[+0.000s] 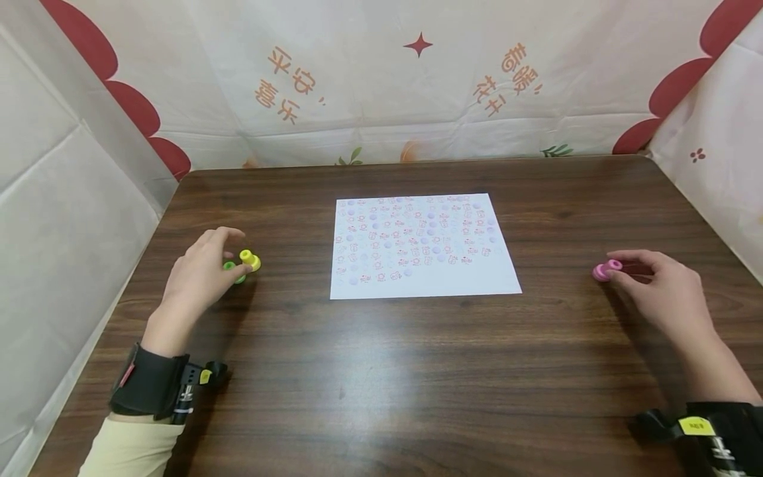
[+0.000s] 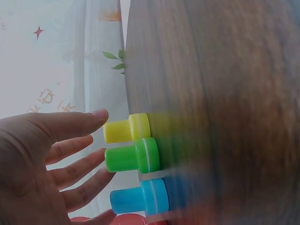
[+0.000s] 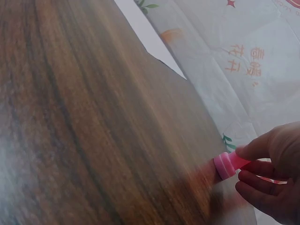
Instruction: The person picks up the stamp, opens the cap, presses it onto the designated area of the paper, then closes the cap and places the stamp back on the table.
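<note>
My left hand (image 1: 199, 271) hovers at the table's left, thumb and fingers spread around small plastic stamps. In the left wrist view a yellow stamp (image 2: 119, 131), a green stamp (image 2: 125, 160) and a blue stamp (image 2: 131, 200) stand upright in a row, handles up. The thumb tip is right at the yellow handle, and other fingertips lie close to the green one. From the head the blue stamp is hidden behind the hand. On the far right, my right hand (image 1: 676, 295) pinches the handle of a pink stamp (image 1: 607, 269) between thumb and fingers, its wide base at the tabletop.
A white sheet of paper (image 1: 426, 275) lies mid-table, covered in rows of small red and purple stamped prints, with a blank strip along its near edge. The brown wooden table (image 1: 369, 391) is bordered by a printed white cloth (image 1: 369, 86) behind and at both sides.
</note>
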Demonstrator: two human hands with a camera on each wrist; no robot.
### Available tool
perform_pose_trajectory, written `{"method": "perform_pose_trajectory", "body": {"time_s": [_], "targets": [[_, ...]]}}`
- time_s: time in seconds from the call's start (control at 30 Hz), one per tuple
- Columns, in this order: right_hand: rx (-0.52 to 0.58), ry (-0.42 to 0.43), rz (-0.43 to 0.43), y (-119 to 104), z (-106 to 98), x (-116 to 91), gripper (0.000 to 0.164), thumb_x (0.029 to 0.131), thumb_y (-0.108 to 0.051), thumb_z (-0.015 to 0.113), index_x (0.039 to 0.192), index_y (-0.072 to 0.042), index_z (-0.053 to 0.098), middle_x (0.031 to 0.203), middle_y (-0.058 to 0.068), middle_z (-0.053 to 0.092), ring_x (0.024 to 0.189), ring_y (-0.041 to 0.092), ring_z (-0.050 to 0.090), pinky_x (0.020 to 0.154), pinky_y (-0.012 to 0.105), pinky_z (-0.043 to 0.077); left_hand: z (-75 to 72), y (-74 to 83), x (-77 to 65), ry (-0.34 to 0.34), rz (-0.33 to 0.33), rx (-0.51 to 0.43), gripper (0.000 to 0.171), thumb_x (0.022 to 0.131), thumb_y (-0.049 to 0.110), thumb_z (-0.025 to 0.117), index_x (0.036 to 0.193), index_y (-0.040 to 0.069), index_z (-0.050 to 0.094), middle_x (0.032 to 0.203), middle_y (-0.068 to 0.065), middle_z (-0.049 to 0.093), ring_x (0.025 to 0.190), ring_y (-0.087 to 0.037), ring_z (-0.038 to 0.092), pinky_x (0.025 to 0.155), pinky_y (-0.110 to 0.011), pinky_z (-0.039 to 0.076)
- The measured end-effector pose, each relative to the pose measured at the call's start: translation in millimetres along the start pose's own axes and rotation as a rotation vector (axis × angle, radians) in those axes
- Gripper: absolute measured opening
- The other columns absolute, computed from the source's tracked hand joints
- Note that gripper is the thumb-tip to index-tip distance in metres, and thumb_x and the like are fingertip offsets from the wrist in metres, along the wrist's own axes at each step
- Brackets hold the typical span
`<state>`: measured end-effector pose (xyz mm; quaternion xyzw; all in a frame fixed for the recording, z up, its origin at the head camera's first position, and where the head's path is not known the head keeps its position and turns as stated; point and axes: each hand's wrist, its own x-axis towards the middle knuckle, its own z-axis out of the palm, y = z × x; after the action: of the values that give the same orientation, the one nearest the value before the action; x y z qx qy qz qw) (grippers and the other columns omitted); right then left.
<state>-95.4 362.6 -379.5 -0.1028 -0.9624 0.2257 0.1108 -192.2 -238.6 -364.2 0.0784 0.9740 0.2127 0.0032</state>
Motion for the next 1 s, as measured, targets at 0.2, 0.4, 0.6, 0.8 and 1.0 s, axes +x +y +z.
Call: {"method": "perform_pose_trajectory", "body": {"time_s": [0.2,0.4,0.6,0.8,1.0], "targets": [[-0.008,0.015,-0.012,-2.5,0.4,-0.3,0.041,0.094,-0.031,0.060,0.118,0.002,0.061,0.114,0.036,0.059,0.102,0.049,0.055,0.078,0.066,0.043,-0.8,3.4,-2.9,0.012,0.010,-0.013,0.057,0.086,0.019,0.071,0.133,0.001,0.045,0.131,-0.026,0.047,0.108,-0.040,0.056,0.086,-0.065,0.042],[-0.010,0.028,-0.026,-10.5,-2.7,0.1,0.044,0.093,-0.034,0.061,0.117,0.002,0.061,0.114,0.033,0.060,0.101,0.047,0.056,0.075,0.062,0.047,-4.3,9.4,-5.8,0.033,0.040,-0.027,0.059,0.084,0.020,0.073,0.133,0.001,0.045,0.131,-0.026,0.049,0.108,-0.040,0.056,0.086,-0.066,0.043],[0.003,0.037,-0.068,-19.5,-8.1,1.6,0.040,0.090,-0.032,0.065,0.116,-0.001,0.064,0.111,0.030,0.063,0.095,0.033,0.060,0.063,0.012,0.043,-7.4,15.6,-7.1,0.039,0.058,-0.033,0.059,0.084,0.020,0.073,0.134,0.004,0.045,0.130,-0.024,0.049,0.108,-0.039,0.055,0.085,-0.064,0.044],[0.035,0.062,-0.097,-32.9,-9.0,2.7,0.038,0.088,-0.031,0.067,0.113,-0.003,0.066,0.108,0.026,0.065,0.076,-0.023,0.039,0.059,-0.006,0.029,-9.5,26.3,-8.9,0.068,0.110,-0.033,0.058,0.085,0.020,0.072,0.134,0.002,0.047,0.131,-0.025,0.050,0.117,-0.043,0.045,0.093,-0.065,0.040],[0.064,0.077,-0.123,-47.7,-5.9,1.7,0.037,0.087,-0.032,0.068,0.112,-0.004,0.066,0.108,0.025,0.066,0.076,-0.024,0.039,0.061,-0.007,0.030,-12.0,40.5,-12.3,0.111,0.149,-0.046,0.056,0.084,0.020,0.073,0.131,0.004,0.050,0.130,-0.022,0.053,0.114,-0.041,0.045,0.092,-0.061,0.042]]}}
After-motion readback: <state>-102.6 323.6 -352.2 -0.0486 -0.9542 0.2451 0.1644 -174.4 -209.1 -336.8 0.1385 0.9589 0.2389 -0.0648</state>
